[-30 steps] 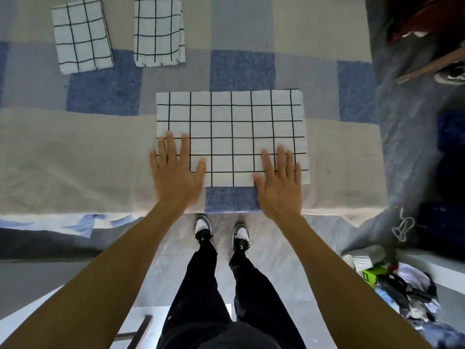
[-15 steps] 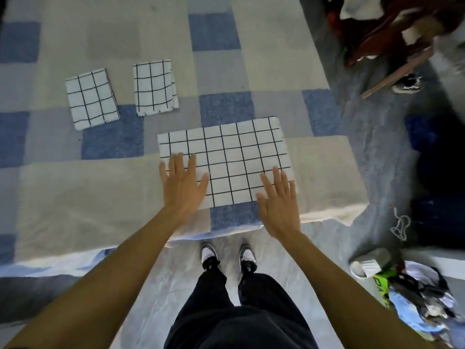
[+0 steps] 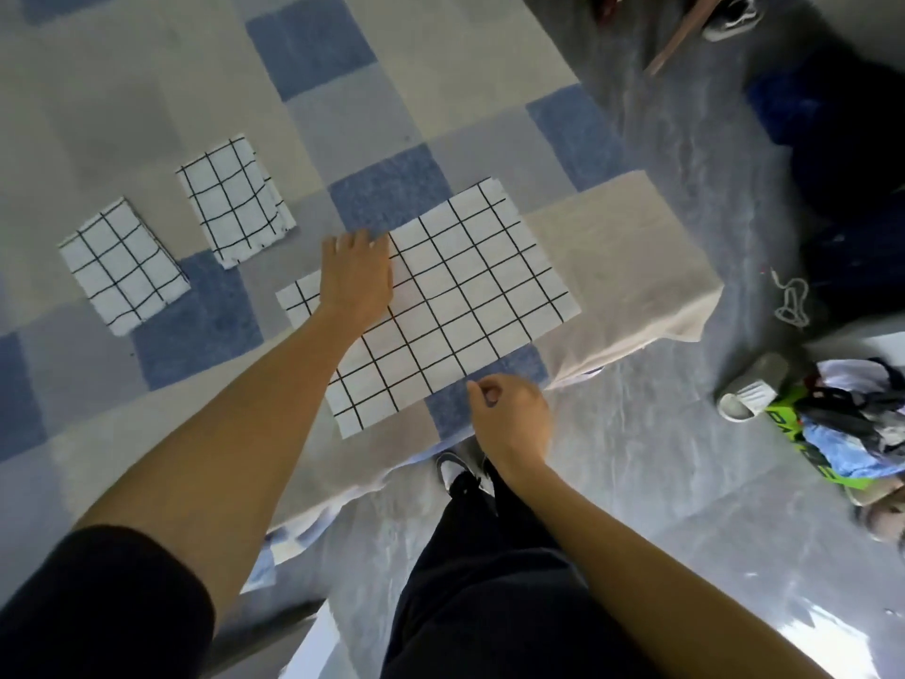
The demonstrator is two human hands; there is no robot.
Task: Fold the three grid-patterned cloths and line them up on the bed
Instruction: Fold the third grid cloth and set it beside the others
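Left hand on unfolded cloth (fingers unclear), right hand fingers curled at bed near edge: uneven pull could skew the fold.

The single head-worn camera looks steeply down, tilted sideways, from close above the bed edge and the floor beside it.

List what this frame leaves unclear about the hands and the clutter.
- Head view: the right hand is curled at the big cloth's near edge. Its own fingers hide whether it pinches the cloth.
- Left hand: fingertips hidden behind its knuckles.
- Pile on the floor: cut off by the right edge, blurred.
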